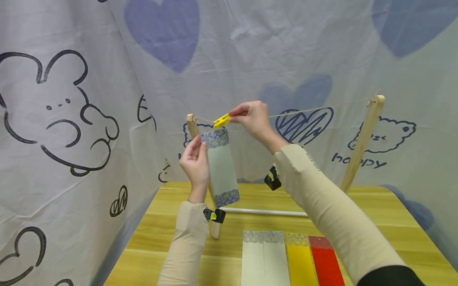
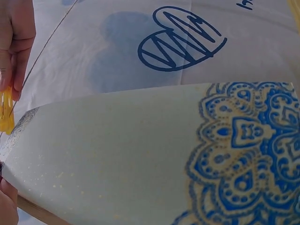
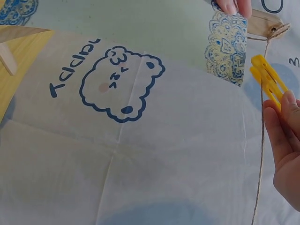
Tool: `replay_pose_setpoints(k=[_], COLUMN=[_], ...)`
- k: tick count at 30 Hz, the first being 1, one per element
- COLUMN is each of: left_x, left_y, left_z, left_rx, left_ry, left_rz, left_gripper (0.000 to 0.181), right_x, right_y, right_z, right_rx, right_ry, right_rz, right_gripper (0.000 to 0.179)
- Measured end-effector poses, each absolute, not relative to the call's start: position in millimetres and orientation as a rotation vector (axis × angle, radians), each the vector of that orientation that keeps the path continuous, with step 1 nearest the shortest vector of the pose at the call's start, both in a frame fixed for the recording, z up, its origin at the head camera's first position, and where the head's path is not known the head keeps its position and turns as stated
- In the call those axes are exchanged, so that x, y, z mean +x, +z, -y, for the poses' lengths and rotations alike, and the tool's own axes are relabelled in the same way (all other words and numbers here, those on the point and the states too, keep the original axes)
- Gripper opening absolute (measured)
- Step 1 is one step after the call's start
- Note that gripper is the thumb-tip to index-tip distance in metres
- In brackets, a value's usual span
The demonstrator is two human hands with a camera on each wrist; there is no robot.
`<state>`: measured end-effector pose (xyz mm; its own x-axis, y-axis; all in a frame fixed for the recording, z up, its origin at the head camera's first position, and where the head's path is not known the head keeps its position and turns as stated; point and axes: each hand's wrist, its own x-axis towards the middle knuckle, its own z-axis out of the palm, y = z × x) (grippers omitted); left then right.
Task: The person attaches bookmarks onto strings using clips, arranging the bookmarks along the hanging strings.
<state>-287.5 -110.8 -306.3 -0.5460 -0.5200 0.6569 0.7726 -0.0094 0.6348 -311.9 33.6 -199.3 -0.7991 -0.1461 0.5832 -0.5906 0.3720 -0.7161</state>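
Observation:
My left hand (image 1: 195, 163) pinches the upper left corner of a pale green paper strip (image 1: 222, 167) with blue patterned bands at both ends. The strip hangs down, slightly tilted, near the left post. A yellow clothespin (image 1: 222, 120) is pinched by my right hand (image 1: 252, 119) just above the strip's top edge. In the right wrist view the clothespin (image 3: 267, 79) is at the twine (image 3: 261, 154), apart from the strip's patterned end (image 3: 227, 47). The left wrist view shows the strip (image 2: 117, 150) close up, with the clothespin (image 2: 6, 112) at its far end.
Twine runs between a left wooden post (image 1: 192, 125) and a right wooden post (image 1: 363, 143). A white rod (image 1: 264, 212) lies across the wooden table (image 1: 143, 246). White strips (image 1: 264, 258), a yellow strip (image 1: 302, 264) and a red strip (image 1: 327, 262) lie at the front. Printed cloth (image 1: 232, 51) hangs behind.

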Motion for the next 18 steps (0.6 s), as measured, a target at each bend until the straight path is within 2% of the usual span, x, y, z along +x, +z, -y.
replay_pose_setpoints(k=[18], left_x=[-284.3], left_y=[-301.7], left_z=[111.3], left_rx=[-0.33], left_ry=[-1.71], left_rz=[1.296], left_gripper=[0.022], right_x=[-311.0], right_y=[-199.2], right_z=[-36.3], right_rx=[0.711], right_ry=[1.365], right_rz=[2.241], right_gripper=[0.013])
